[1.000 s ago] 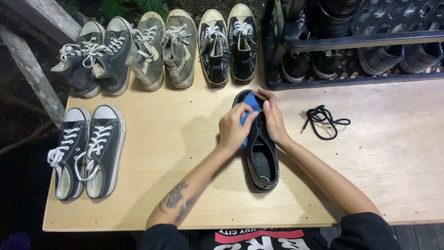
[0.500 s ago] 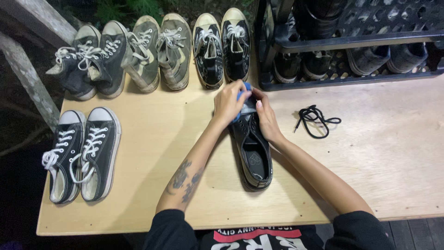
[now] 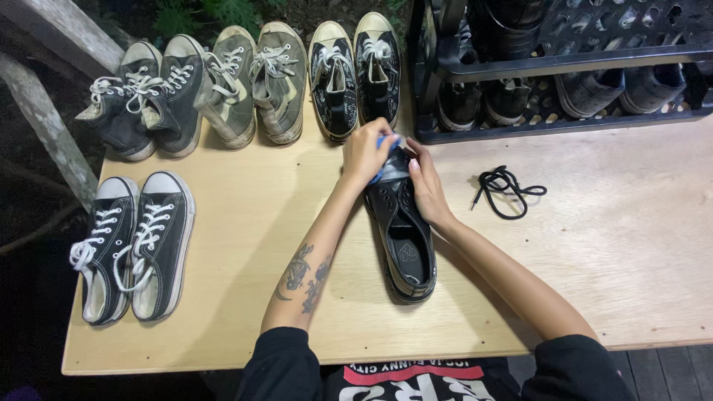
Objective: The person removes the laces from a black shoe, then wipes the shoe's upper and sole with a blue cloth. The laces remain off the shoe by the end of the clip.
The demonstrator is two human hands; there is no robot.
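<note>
A black unlaced sneaker (image 3: 405,238) lies lengthwise on the plywood table (image 3: 245,223), toe pointing away from me. My left hand (image 3: 365,154) presses a blue cloth (image 3: 386,142) against the shoe's toe cap. My right hand (image 3: 427,186) holds the shoe's right side near the toe, fingers laid along the upper. Most of the cloth is hidden under my left fingers.
A loose black shoelace (image 3: 509,190) lies right of the shoe. Three pairs of sneakers (image 3: 252,82) line the far edge and a black pair (image 3: 130,245) stands at the left. A black crate rack (image 3: 564,67) with more shoes sits at the back right.
My left hand with the blue cloth has moved from the shoe's tongue area up to its toe cap. My right hand followed toward the toe. The shoe stays in place.
</note>
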